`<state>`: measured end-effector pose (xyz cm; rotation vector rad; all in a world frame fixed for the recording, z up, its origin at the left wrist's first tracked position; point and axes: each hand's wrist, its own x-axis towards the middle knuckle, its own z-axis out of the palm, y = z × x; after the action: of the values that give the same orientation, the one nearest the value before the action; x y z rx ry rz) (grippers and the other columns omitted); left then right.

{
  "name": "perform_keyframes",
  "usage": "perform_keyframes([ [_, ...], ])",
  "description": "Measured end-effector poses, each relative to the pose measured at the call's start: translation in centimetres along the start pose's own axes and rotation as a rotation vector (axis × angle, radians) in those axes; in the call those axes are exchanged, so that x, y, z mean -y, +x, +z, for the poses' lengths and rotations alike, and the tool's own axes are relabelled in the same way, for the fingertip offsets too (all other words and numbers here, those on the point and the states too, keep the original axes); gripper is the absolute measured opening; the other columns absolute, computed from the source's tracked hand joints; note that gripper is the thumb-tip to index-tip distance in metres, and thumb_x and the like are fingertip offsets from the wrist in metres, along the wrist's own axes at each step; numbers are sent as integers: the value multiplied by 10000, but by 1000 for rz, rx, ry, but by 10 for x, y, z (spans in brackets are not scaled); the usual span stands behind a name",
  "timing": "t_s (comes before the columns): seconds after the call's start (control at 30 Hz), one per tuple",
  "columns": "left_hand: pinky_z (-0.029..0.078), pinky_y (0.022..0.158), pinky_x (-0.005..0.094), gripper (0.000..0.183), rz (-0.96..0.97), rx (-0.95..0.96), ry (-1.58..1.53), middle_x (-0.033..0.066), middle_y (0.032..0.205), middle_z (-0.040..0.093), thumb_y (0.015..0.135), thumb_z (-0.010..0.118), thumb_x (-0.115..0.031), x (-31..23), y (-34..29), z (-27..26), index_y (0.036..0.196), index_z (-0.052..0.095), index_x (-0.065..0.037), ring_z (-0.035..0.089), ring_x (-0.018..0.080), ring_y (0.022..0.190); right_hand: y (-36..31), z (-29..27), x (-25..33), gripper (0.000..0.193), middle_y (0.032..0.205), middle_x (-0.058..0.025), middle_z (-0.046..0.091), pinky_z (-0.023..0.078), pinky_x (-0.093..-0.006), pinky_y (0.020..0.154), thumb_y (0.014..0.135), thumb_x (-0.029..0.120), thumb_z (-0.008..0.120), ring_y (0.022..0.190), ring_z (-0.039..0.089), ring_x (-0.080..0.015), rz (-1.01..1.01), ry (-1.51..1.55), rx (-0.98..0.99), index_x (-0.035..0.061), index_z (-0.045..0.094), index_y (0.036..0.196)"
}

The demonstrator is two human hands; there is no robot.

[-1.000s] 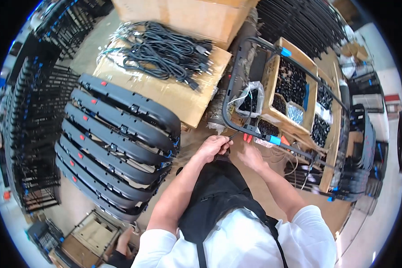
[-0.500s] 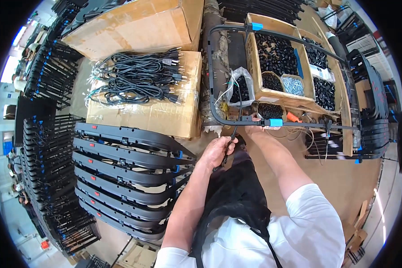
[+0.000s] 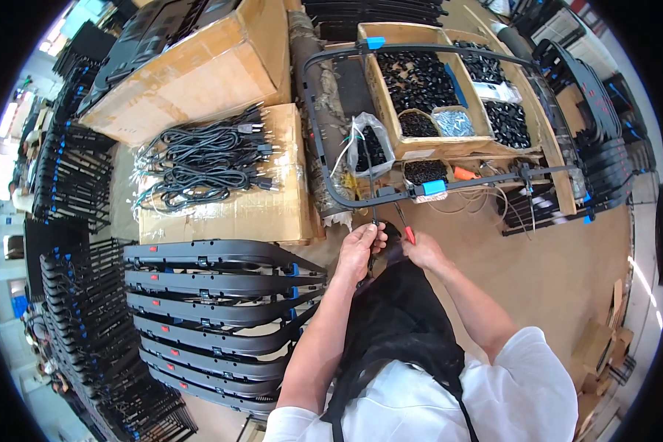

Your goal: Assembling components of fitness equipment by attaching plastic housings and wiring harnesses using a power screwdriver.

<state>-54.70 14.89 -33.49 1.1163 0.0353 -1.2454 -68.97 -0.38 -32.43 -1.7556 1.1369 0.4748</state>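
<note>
My left hand (image 3: 361, 249) is closed around a black power cable (image 3: 373, 208), just below the near bar of a black tubular frame (image 3: 390, 197). The cable runs up past that bar, and its pale wire ends (image 3: 345, 147) show by a plastic bag. Beside it, my right hand (image 3: 425, 252) grips a red-handled tool (image 3: 409, 236) with a thin dark shaft pointing up toward the bar. Its exact kind is too small to tell. Blue clips (image 3: 430, 187) sit on the frame, which lies across the bench.
A wooden tray (image 3: 420, 147) holds black plastic parts and silver screws. The clear bag (image 3: 370, 144) holds small black parts. Bundled power cords (image 3: 206, 158) lie on a cardboard box (image 3: 221, 225). Black curved panels (image 3: 225, 281) are stacked at left. An orange-handled tool (image 3: 465, 173) lies beyond the frame.
My right hand has come away from the frame's near bar and now shows a red-handled tool in it. My left hand still holds the cable. The whole view has shifted.
</note>
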Motion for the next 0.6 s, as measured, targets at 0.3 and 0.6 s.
perform_keyframes([
  [0.3, 522, 726, 266, 287, 30, -96, 218, 18, 963, 723, 1106, 568, -285, 4, 6, 15, 1189, 701, -45, 637, 96, 810, -46, 2, 9, 802, 1501, -297, 503, 436, -476, 1148, 933, 145, 558, 1359, 538, -427, -232, -279, 39, 26, 208, 1645],
  [0.6, 526, 723, 275, 263, 53, -206, 333, 29, 928, 697, 1121, 513, -245, 5, 10, 27, 1061, 669, -42, 624, 109, 783, -57, -18, 27, 875, 1477, -318, 490, 424, -514, 1152, 910, 124, 579, 1359, 516, -454, -259, -323, 139, 13, 143, 1661],
])
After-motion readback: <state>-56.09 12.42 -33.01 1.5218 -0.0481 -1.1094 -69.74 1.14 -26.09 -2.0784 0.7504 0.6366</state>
